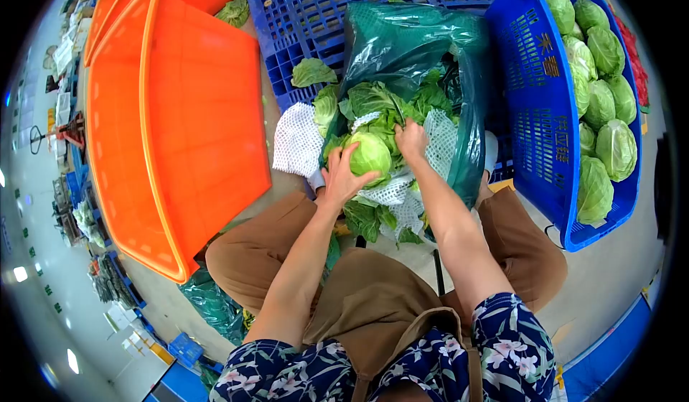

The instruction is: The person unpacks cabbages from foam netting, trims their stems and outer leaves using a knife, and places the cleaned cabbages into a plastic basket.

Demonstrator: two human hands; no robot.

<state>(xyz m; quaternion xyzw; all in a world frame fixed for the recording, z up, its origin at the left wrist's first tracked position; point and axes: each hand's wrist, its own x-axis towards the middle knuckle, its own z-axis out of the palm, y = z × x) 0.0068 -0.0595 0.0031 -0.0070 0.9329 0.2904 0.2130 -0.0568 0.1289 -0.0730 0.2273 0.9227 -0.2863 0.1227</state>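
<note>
My left hand (344,177) is wrapped around a pale green cabbage (370,151), fingers curled over its left and lower side. Just to the right, my right hand (411,141) is closed among loose outer leaves; a thin dark edge shows above it, but what it grips I cannot make out. Both hands are over an open dark green plastic bag (470,136) full of cabbage leaves (375,99). White foam netting (439,140) lies among the leaves, and another white foam net (297,140) is at the bag's left.
A large orange bin (201,129) stands at left. On the right, a blue crate (531,108) holds several cabbages (616,149). Behind the bag lies a blue pallet (301,14) with a loose leaf (313,73) near its edge. My knees flank the bag.
</note>
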